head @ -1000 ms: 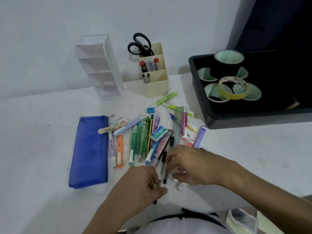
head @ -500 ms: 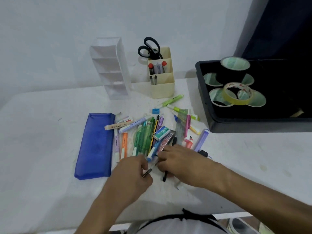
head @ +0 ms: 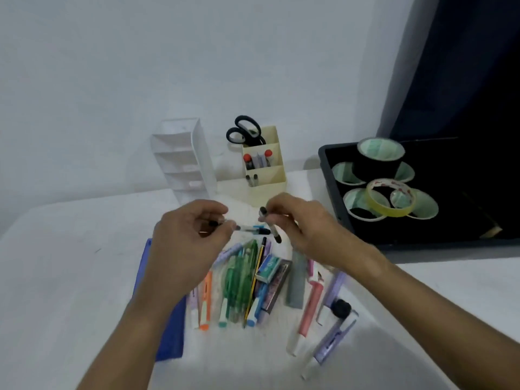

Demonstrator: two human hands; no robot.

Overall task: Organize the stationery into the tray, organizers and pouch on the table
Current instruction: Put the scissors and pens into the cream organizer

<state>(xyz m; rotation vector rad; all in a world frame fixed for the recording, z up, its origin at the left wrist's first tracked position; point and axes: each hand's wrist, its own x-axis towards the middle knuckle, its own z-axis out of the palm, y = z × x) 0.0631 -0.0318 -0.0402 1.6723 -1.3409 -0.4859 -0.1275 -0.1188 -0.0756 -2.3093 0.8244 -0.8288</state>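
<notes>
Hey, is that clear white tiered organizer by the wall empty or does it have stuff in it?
Empty, as far as shows: the clear white tiered organizer stands upright with every visible compartment bare.

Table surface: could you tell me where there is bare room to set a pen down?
The table is bare left of the blue pouch, and near the right edge, between the lilac pen and the black tray. Crowded: the pen pile below both hands.

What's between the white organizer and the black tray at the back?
Head view: the cream organizer, holding black-handled scissors and pens, stands between the white organizer and the black tray.
</notes>
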